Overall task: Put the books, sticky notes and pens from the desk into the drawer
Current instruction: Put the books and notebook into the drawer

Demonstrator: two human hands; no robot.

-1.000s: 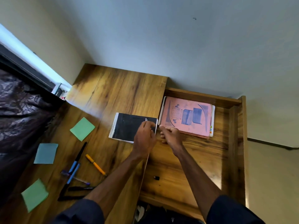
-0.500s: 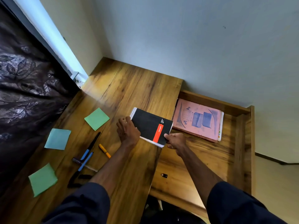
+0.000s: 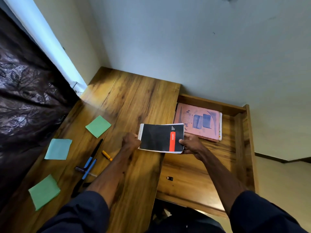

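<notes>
One pink book [image 3: 198, 121] is already laid in the open drawer [image 3: 242, 148], just beyond the right hand [image 3: 191, 145]. A black spiral notebook [image 3: 161, 137] is gripped at both ends, the left hand [image 3: 131, 142] closed on the spiral edge, half over the drawer. Three sticky notes [image 3: 98, 126] and the pens [image 3: 89, 163] (left of the left hand) remain on the desk [image 3: 127, 101].

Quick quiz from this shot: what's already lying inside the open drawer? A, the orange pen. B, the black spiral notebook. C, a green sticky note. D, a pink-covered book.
D: the pink-covered book lies at the back of the drawer, while the black spiral notebook is held between the left hand and right hand at the desk edge.
</notes>
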